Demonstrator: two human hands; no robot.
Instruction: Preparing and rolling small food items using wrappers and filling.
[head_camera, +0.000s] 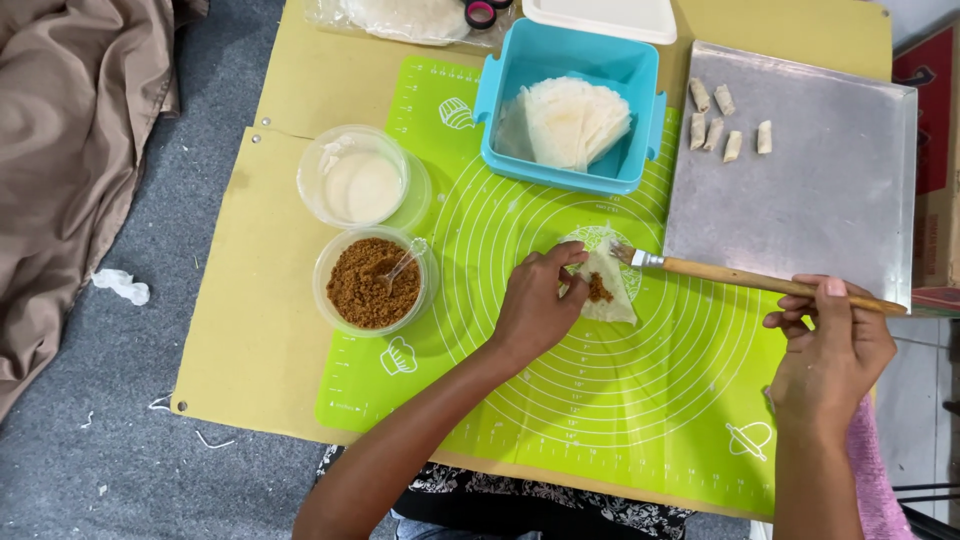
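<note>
Pale, thin and folded to a rough triangle, the wrapper (607, 285) lies near the middle of the frame on the green silicone mat (620, 400), with a small heap of brown filling (599, 290) showing on it. The left hand (535, 305) rests on its left edge, fingers (565, 255) curled and pinching the fold. The right hand (835, 345), at the lower right, has its fingers closed round the wooden handle of a pastry brush (760, 280), whose bristles touch the wrapper's upper right corner.

Left of the wrapper stand two clear tubs: one of brown crumbly filling with a plastic spoon (372, 285), and above it one of white paste (360, 185). A blue box (570, 110) holding stacked wrappers sits at the top centre, its white lid (600, 18) beyond. At the upper right a metal tray (810, 210) carries six small finished rolls (728, 125). Yellowish bench (250, 330) shows round the mat; brown cloth (70, 150) lies on the grey floor at the left.
</note>
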